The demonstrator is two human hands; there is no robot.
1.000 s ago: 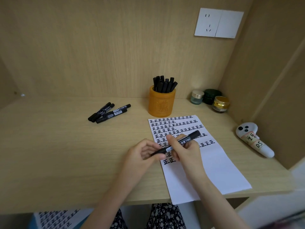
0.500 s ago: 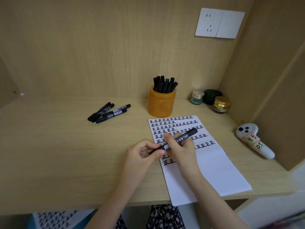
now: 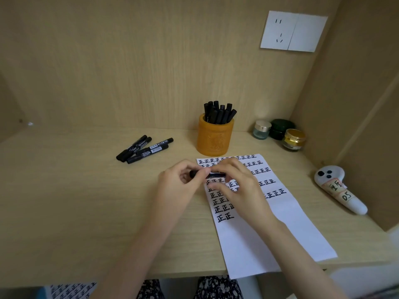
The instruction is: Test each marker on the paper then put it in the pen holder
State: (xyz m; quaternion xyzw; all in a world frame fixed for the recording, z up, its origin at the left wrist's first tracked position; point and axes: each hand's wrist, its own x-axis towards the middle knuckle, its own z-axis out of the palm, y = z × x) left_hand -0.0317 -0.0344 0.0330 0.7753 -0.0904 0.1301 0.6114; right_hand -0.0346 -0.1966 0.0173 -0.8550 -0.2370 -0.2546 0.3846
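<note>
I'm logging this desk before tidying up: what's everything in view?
held marker: one, black, over the paper's upper left.
loose markers: four, black, desk left of holder.
pen holder: one, orange, behind the paper.
stored markers: several, black, upright in pen holder.
paper: one, white with black characters, desk right.
jars: three, clear, dark green, gold-lidded, back right corner.
controller: one, white, labelled, desk's right edge.
wall socket: one, white, upper right wall.
desk: one, light wood, under everything.
left hand: one, pinches held marker's end.
right hand: one, grips its barrel.
</note>
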